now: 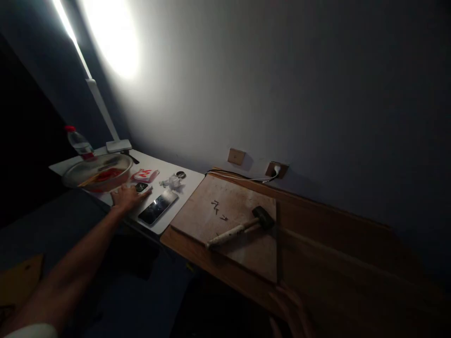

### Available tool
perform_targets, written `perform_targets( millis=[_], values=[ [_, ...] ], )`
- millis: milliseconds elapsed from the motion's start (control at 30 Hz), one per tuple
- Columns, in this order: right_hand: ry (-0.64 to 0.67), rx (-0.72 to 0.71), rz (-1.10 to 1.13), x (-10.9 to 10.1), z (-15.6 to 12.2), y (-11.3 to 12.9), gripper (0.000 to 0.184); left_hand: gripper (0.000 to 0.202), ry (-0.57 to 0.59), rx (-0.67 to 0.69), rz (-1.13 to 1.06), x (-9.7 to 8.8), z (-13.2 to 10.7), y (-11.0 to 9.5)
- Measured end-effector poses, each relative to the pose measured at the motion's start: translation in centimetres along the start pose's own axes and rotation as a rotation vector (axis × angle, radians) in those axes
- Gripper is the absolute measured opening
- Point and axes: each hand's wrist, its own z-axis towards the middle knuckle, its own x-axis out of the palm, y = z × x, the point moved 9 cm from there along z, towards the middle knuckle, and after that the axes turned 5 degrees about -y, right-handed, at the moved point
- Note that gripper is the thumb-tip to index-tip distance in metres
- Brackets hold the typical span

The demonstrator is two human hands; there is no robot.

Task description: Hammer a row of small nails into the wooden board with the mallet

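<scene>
My left hand (126, 199) reaches out over the white table, its thumb and fingers spread. It rests against a small white device with a dark screen (142, 187); part of the device is hidden behind the hand. A smartphone (158, 207) lies face up just right of it. My right hand (291, 307) is low in the picture, dim, at the front edge of the wooden table, with fingers stretched out and nothing visible in them. On a square board (253, 253) lies a hammer with a dark head (234, 233), beside several small metal pieces (216, 206).
On the white table (190, 180) are a large bowl (127, 164) with red contents and chopsticks, a bottle (80, 143), a lamp (118, 145), a red-and-white packet (145, 175), crumpled plastic (172, 182) and a tape roll (181, 174). A plug (276, 170) sits in the wall socket.
</scene>
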Motion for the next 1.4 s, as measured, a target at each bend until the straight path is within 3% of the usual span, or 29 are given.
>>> perform_targets(
  millis=[67, 133, 200, 333, 433, 533, 633, 800, 1133, 1267, 1400],
  values=[
    [0.007, -0.02, -0.014, 0.6, 1.0, -0.1, 0.04, 0.061, -0.001, -0.012, 0.038, 0.2, -0.2, 0.3],
    [0.006, -0.023, -0.009, 1.2, 2.0, -0.1, 0.038, 0.065, 0.029, -0.034, 0.235, 0.4, -0.7, 0.7],
    [-0.003, -0.013, -0.009, 1.7, 3.0, -0.3, 0.035, 0.067, 0.018, 0.02, 0.341, 0.1, -1.6, -0.1],
    [0.004, 0.001, -0.086, 3.0, 3.7, -0.8, 0.036, 0.049, -0.05, 0.298, 0.205, -0.9, -5.7, -4.8],
    [0.059, -0.008, -0.158, 3.9, 3.4, -1.2, 0.038, 0.037, 0.023, 0.54, 0.043, -0.2, -10.9, -9.4],
    [0.104, -0.013, -0.176, 4.3, 3.1, -1.5, 0.036, 0.035, 0.043, 0.658, -0.013, 1.0, -15.8, -12.8],
    [0.111, 0.022, -0.144, 4.1, 3.0, -2.0, 0.037, 0.036, 0.041, 0.677, 0.023, 2.7, -18.6, -14.6],
    [0.104, 0.021, -0.118, 4.2, 3.0, -2.4, 0.045, 0.034, -0.006, 0.593, 0.133, 4.3, -19.3, -14.9],
    [0.101, 0.046, -0.041, 5.8, 1.8, -3.5, 0.04, 0.038, -0.026, 0.509, 0.043, 4.4, -20.3, -14.6],
    [0.114, -0.05, -0.063, 5.7, 0.8, -3.7, 0.039, 0.041, -0.031, 0.487, 0.036, 4.3, -21.2, -15.2],
    [0.093, 0.02, -0.081, 4.6, -0.5, -5.7, 0.04, 0.041, 0.008, 0.522, 0.005, 4.5, -22.9, -16.2]
  ],
)
